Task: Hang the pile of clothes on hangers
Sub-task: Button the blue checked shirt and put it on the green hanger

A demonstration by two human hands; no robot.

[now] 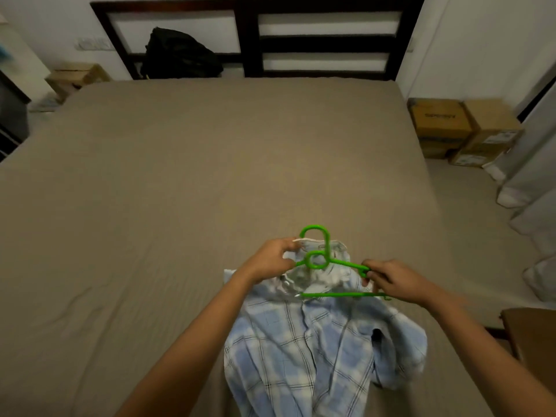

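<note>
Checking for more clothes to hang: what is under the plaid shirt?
Around the plaid shirt only the brown bed sheet shows. Anything beneath it is covered by the fabric. The green hanger lies at its collar.

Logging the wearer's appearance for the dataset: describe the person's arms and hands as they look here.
Both forearms are bare up to the frame's edge, no sleeves in view. The left hand and right hand wear no gloves; no watch, bracelet or ring shows on either.

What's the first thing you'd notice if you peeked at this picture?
The bright green hanger pops out, low in the middle, with the left hand and right hand gripping its two ends. Under it a blue checked shirt lies on the big brown bed.
</note>
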